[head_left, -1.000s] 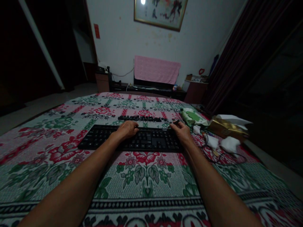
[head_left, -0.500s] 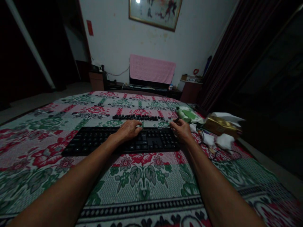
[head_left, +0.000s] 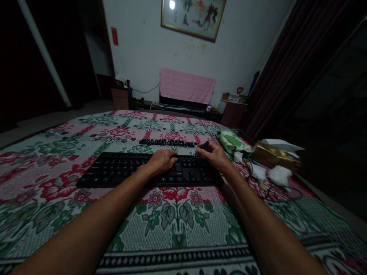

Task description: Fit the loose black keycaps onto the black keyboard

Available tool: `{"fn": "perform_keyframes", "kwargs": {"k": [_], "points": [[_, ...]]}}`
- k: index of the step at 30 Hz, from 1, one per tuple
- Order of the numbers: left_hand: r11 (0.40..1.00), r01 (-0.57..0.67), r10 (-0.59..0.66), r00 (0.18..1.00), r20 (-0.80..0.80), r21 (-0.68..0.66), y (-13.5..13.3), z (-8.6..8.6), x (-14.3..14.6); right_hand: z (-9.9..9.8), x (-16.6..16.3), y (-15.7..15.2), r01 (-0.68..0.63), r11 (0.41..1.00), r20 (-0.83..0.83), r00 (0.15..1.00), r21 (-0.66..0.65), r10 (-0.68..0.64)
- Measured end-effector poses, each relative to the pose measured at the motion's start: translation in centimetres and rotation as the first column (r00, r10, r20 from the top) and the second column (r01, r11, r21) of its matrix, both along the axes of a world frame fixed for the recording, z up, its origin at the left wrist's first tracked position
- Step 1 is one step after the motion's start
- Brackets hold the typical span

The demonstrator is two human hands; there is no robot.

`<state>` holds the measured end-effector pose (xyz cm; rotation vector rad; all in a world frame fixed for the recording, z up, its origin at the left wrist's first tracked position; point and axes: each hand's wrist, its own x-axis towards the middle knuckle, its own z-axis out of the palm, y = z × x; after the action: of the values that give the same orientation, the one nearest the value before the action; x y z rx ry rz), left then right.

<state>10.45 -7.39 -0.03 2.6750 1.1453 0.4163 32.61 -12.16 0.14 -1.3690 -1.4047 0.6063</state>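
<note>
By the left hand [head_left: 162,161], the keyboard [head_left: 114,170] is covered near its middle, the fingers being bent toward its far edge; whether it is gripped or merely rested upon cannot be told. By the right hand [head_left: 215,156], a small dark object [head_left: 204,145] is pinched between thumb and fingers, above the far right part of the keyboard. At the left, a red strip [head_left: 114,36] is seen on the wall above a low cabinet [head_left: 120,98]. The keyboard is laid flat, lengthwise across the floral cloth [head_left: 177,214], its keys turned up. Just beyond it, a row of small black pieces [head_left: 166,142] is lined up, too small to be made out singly. Farther back, a dark panel is partly covered by a pink towel [head_left: 187,84], above which a framed picture [head_left: 193,19] is hung. To the right of the right hand, a green and white packet [head_left: 233,142], crumpled white wads [head_left: 280,175] and a gold box [head_left: 273,156] are grouped on the cloth, and the far right is bordered by a dark curtain [head_left: 272,65].
</note>
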Motion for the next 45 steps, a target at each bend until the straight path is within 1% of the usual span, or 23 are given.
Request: {"fn": "perform_keyframes", "kwargs": {"k": [3, 6, 10, 14, 19, 22, 26, 29, 32, 35, 37, 40, 45], "points": [[1.0, 0.0, 0.0, 1.0, 0.011, 0.001, 0.1, -0.2, 0.1, 0.1, -1.8, 0.8, -0.137, 0.99, 0.018, 0.99, -0.045, 0.138], [1.0, -0.009, 0.009, 1.0, 0.014, 0.002, 0.2, -0.4, 0.1, 0.0, -2.8, 1.1, -0.192, 0.979, 0.028, 0.981, -0.063, 0.194], [1.0, -0.002, 0.001, 1.0, 0.021, 0.007, 0.3, -0.4, 0.2, 0.2, -2.5, 0.6, -0.191, 0.978, 0.041, 0.98, -0.079, 0.194], [1.0, -0.004, 0.004, 1.0, 0.012, 0.002, 0.1, -0.3, 0.3, 0.2, -2.1, 0.5, -0.225, 0.971, 0.056, 0.972, -0.082, 0.229], [1.0, -0.019, 0.018, 1.0, 0.006, 0.012, 0.0, -0.2, 0.3, 0.2, -2.9, 0.8, -0.231, 0.967, 0.058, 0.97, -0.106, 0.238], [1.0, -0.017, 0.017, 0.999, 0.032, 0.004, -0.1, -0.2, 0.3, 0.3, -3.5, 0.9, -0.214, 0.972, 0.122, 0.967, -0.097, 0.225], [1.0, -0.007, 0.008, 0.998, 0.068, -0.015, 0.1, -0.3, 0.2, 0.5, -3.9, 0.8, -0.151, 0.986, 0.234, 0.958, -0.073, 0.164], [1.0, 0.021, -0.019, 0.997, 0.07, -0.019, 0.3, -0.4, 0.1, 0.6, -3.8, 0.8, -0.183, 0.98, 0.26, 0.945, -0.077, 0.197], [1.0, 0.008, -0.007, 0.993, 0.12, -0.009, 0.4, -0.4, 0.3, 0.5, -3.5, 1.0, -0.209, 0.976, 0.265, 0.939, -0.06, 0.217], [0.999, 0.039, -0.035, 0.984, 0.173, -0.015, 0.2, -0.2, 0.7, 0.3, -3.2, 1.1, -0.257, 0.965, 0.248, 0.933, -0.04, 0.259], [0.997, 0.07, -0.065, 0.982, 0.177, -0.02, 0.2, -0.2, 0.9, 0.3, -3.1, 1.0, -0.285, 0.958, 0.228, 0.931, -0.032, 0.285], [0.997, 0.07, -0.064, 0.982, 0.178, -0.028, 0.3, -0.1, 1.0, 0.4, -3.0, 0.8, -0.298, 0.953, 0.219, 0.928, -0.048, 0.301], [0.998, 0.045, -0.038, 0.983, 0.179, -0.036, 0.7, -0.5, 0.9, 0.4, -2.7, 0.9, -0.302, 0.951, 0.303, 0.901, -0.073, 0.31]]}}
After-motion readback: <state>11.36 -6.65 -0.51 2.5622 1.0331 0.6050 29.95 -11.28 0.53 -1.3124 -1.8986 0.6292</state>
